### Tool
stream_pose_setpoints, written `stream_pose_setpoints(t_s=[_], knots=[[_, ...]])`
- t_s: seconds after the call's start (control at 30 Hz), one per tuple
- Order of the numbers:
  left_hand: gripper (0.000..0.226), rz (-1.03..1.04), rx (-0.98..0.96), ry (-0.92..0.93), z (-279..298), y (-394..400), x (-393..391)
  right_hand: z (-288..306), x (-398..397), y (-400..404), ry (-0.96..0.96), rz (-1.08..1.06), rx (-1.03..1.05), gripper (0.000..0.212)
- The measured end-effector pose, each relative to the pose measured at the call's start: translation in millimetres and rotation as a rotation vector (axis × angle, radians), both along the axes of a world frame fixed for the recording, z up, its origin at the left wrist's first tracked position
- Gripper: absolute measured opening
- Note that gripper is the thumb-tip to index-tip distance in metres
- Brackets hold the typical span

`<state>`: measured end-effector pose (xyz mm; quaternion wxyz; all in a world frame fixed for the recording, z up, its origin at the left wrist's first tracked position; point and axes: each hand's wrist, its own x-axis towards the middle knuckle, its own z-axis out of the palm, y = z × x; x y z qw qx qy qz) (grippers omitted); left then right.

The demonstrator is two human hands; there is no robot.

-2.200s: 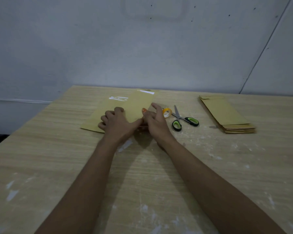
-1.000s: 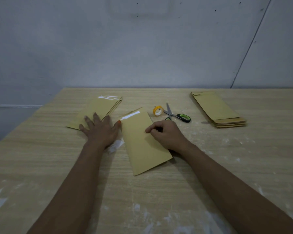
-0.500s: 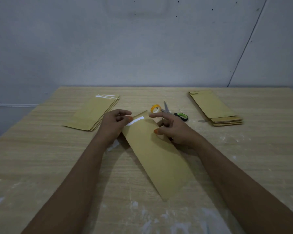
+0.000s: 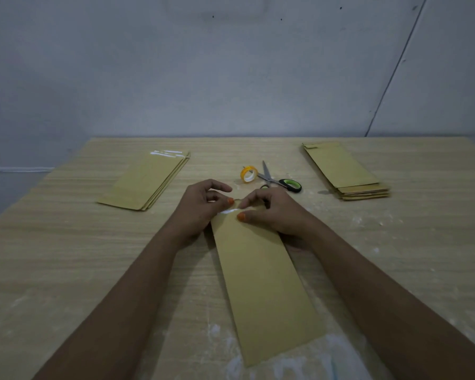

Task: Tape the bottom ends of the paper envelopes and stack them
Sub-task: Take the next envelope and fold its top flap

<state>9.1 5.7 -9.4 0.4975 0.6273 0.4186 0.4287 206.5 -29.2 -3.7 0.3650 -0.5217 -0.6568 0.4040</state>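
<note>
I count one envelope (image 4: 261, 281) flat on the counter (image 4: 66, 256), two stacks, one tape roll (image 4: 249, 174) and one scissors (image 4: 281, 182). The taped stack (image 4: 146, 182) lies far left, the other stack (image 4: 346, 171) far right, roll and scissors just beyond my hands. The envelope's long axis runs away from me, its far end pinched by left hand (image 4: 200, 209) and right hand (image 4: 274, 212), at a tape strip (image 4: 228, 212).

The long flat paper envelope (image 4: 261, 283) is plain mustard-brown with a shiny clear strip at its far end. Both envelope stacks, at the bench's far left (image 4: 146, 181) and far right (image 4: 346, 171), share that brown. The small tape roll (image 4: 249, 174) is yellow-orange. The metal scissors (image 4: 281, 181) have black-and-green handles. The wooden bench (image 4: 66, 256) is pale streaky tan with white smudges. Fingernails are orange.
</note>
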Motion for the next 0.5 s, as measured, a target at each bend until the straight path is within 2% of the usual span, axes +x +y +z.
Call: stream_pose_setpoints(t_s=[0.13, 0.23, 0.33, 0.5], knots=[[0.017, 0.003, 0.009, -0.005, -0.2, -1.4, 2.4, -1.7, 0.5, 0.0, 0.051, -0.013, -0.052, 0.013], [0.017, -0.006, -0.01, -0.042, 0.5, -2.3, 3.7, -3.1, 1.5, 1.8, 0.052, -0.069, 0.004, 0.01], [0.02, -0.001, 0.0, -0.051, 0.0, -1.5, 2.5, -2.9, 1.6, 2.3, -0.018, -0.112, 0.092, 0.016], [0.019, 0.053, 0.03, -0.053, 0.0, 0.1, 0.7, -6.8, 1.2, 4.0, 0.018, -0.092, 0.038, 0.024]])
